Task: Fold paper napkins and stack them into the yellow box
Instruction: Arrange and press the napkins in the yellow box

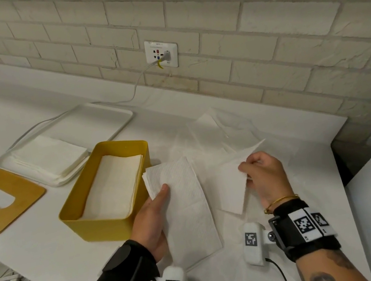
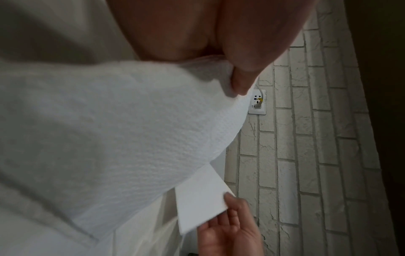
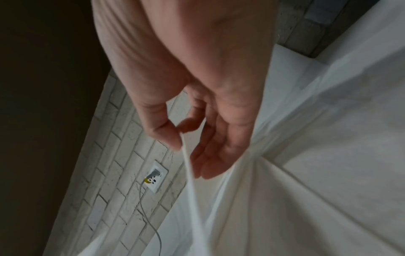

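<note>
My left hand (image 1: 153,213) holds a folded white napkin (image 1: 183,204) just right of the yellow box (image 1: 95,225), thumb on top and fingers beneath. In the left wrist view the thumb presses on that folded napkin (image 2: 122,131). The box holds a stack of folded napkins (image 1: 113,186). My right hand (image 1: 262,175) pinches another napkin (image 1: 232,181) by its edge, lifted off the counter. The right wrist view shows thumb and forefinger of the right hand (image 3: 179,133) pinching the thin napkin edge (image 3: 188,166).
A white tray (image 1: 111,114) behind the box carries a pile of unfolded napkins (image 1: 47,156). The box's wooden lid (image 1: 0,200) lies at the left. Loose napkins (image 1: 214,130) lie spread on the counter near the wall. A cable (image 1: 138,82) runs from the wall socket (image 1: 161,53).
</note>
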Demonstrator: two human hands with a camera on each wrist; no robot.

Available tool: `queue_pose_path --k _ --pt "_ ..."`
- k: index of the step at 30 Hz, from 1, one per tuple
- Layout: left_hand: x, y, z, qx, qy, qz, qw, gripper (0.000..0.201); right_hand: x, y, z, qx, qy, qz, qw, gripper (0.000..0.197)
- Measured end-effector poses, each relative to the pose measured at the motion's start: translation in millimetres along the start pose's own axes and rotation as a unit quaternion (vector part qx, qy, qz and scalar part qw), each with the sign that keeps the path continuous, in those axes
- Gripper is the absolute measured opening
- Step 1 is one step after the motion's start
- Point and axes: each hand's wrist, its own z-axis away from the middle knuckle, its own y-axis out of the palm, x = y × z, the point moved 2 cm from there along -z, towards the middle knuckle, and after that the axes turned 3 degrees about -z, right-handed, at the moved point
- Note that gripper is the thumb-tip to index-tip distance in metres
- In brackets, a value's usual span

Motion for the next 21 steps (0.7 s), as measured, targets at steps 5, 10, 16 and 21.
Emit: queue_pose_path --k 5,10,16,21 --pt "-1 3 -1 0.01 -0.024 0.018 0.999 0.034 38 1 24 0.04 -0.135 0.012 0.99 0.046" --pt "1 4 -2 0.032 -0.038 0.029 0.998 0.033 78 25 59 0.239 -0.202 -0.164 0.935 0.05" --pt "1 11 -2 0.065 -0.031 0.066 0.995 0.036 21 39 56 0.251 -0.141 0.059 0.956 0.039" --pt "1 9 2 0.079 -0.039 0.078 0.993 0.046 -11 42 63 0.233 -0.081 0.1 0.964 0.041"
